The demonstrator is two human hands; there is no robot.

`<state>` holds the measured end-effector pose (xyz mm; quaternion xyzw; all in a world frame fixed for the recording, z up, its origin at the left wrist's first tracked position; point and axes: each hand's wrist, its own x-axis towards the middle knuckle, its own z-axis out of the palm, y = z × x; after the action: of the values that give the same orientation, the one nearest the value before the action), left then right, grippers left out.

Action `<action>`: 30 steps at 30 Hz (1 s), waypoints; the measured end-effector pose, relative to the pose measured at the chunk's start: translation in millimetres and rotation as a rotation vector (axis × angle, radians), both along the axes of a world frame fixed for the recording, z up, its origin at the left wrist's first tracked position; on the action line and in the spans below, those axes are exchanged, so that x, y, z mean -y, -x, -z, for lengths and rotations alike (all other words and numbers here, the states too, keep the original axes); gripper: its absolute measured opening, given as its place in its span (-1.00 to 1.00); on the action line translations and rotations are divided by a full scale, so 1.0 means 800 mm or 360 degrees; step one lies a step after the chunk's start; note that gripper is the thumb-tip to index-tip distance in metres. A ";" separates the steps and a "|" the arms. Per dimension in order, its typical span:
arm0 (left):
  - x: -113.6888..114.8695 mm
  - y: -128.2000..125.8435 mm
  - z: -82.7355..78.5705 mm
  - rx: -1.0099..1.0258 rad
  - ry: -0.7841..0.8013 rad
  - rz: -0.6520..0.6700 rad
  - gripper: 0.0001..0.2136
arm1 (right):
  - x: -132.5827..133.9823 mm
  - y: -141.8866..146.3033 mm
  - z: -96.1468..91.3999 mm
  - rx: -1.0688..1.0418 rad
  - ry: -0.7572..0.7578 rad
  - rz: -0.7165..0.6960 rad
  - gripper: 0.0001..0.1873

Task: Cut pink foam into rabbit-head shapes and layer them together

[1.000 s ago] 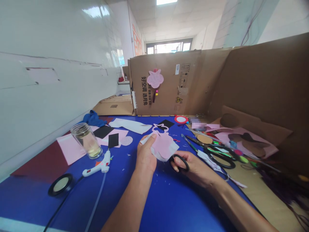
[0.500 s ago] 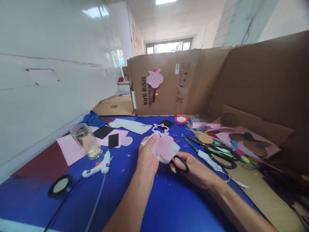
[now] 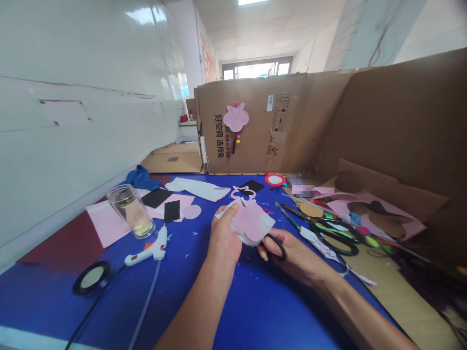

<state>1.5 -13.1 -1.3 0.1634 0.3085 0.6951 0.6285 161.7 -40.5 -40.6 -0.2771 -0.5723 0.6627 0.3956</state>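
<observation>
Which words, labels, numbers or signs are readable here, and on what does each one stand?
"好空调 选月兔": large characters running down the cardboard panel.
Smaller characters beside them: too blurred.
Warning triangle, handling pictograms: same panel.
White label there, orange wall poster: unreadable.
No numbers readable.

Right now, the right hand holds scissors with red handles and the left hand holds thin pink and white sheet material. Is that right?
Not quite: the head view shows that the scissors in the right hand are black-handled, not red.
</observation>
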 end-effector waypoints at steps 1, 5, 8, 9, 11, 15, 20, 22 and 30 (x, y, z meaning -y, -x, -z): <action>0.000 0.000 0.001 -0.0013 0.0009 0.0002 -0.65 | 0.000 0.000 0.000 0.0005 -0.0001 0.0004 -0.39; -0.002 0.001 0.004 -0.0013 0.0035 -0.0006 -0.66 | 0.001 0.000 0.000 0.0013 0.0006 0.0008 -0.36; -0.002 0.001 0.004 0.0009 0.0032 -0.0010 -0.66 | 0.000 0.000 0.000 0.0014 -0.0001 0.0013 -0.37; -0.002 0.000 0.003 0.0012 0.0027 -0.0009 -0.66 | 0.000 0.000 0.000 0.0013 -0.0006 0.0014 -0.37; -0.001 0.000 0.002 0.0016 0.0017 -0.0009 -0.65 | 0.001 0.001 0.000 0.0009 -0.0010 0.0016 -0.37; 0.000 -0.001 0.000 0.0016 0.0018 -0.0005 -0.64 | 0.001 0.001 0.000 0.0010 -0.0007 0.0024 -0.38; 0.000 0.000 0.000 -0.0017 0.0014 -0.0012 -0.62 | 0.002 0.001 -0.002 0.0024 -0.0002 0.0029 -0.37; 0.000 0.000 0.000 -0.0020 0.0013 -0.0018 -0.63 | 0.003 0.001 -0.003 0.0030 0.0001 0.0032 -0.36; 0.000 0.000 0.000 -0.0002 0.0000 -0.0017 -0.62 | 0.002 0.002 -0.002 -0.0001 0.0009 0.0034 -0.37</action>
<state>1.2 -13.0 -1.1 0.1621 0.3097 0.6983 0.6247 159.7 -42.5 -38.7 -0.2841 -0.5674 0.6601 0.4020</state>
